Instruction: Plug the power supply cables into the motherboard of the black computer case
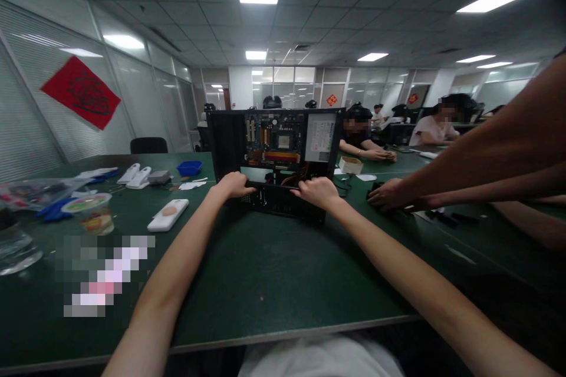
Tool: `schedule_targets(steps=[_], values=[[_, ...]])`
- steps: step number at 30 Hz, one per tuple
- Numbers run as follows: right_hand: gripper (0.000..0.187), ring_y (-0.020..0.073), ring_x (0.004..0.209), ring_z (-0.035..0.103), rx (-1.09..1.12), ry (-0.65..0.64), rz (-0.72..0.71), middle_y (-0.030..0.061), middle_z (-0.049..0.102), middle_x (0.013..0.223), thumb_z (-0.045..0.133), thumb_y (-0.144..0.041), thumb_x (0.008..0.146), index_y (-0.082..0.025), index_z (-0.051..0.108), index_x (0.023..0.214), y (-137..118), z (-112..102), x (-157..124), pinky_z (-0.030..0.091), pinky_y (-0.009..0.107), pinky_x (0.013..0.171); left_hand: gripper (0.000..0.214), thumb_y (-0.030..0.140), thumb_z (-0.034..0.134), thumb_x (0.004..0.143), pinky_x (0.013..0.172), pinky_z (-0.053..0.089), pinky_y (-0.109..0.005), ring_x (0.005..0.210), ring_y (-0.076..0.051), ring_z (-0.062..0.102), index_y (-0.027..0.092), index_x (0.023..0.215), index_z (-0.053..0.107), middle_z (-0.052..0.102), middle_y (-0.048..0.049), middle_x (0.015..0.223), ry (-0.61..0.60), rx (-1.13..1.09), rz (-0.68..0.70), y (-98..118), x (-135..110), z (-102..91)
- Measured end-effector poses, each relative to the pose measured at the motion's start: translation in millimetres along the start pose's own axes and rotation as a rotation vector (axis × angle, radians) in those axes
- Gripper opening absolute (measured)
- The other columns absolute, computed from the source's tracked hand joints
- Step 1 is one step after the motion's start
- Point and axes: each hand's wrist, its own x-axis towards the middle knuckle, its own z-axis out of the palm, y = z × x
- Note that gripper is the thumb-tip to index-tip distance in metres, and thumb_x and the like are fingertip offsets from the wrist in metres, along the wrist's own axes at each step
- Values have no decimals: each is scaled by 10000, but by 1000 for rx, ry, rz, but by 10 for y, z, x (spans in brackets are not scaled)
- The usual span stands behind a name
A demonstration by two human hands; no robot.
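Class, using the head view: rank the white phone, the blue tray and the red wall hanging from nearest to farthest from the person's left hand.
1. White phone: on the green table, just left of and below the left hand, which grips the open computer case.
2. Blue tray: farther back on the table, to the left.
3. Red wall hanging: on the glass wall, far left.

The left grip point(233, 184) and right grip point(319, 191) rest on the near lower edge of the case point(276, 159), which stands open on the desk point(265, 271) just beyond them. Inside it, the board point(276, 141) sits above both grips. Left of the left grip lies a phone point(168, 215), farther left a cup point(92, 213). Right of the right grip, another person's hand point(388, 194) lies on the desk; a box point(351, 165) sits behind it.
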Motion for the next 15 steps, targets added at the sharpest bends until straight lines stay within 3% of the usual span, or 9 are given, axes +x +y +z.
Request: schedule_targets(steps=[9,15], values=[[595,245,794,711,71,95,130,184,748,896,301,-566,1050,-119,692,1006,-62,192,-131,288,299,616,585,644,598,861,753,488,-323,859,-304,698,102,964,791,741,-176,898,-88,-39,83,132,-95,-207],[636,220,793,674,72,155,62,188,738,918,324,-639,1023,-119,690,1011,51,367,-144,258,309,617,465,551,668,853,632,446,-280,767,-234,670,109,951,777,743,-129,896,-132,-98,114,170,-98,-183]])
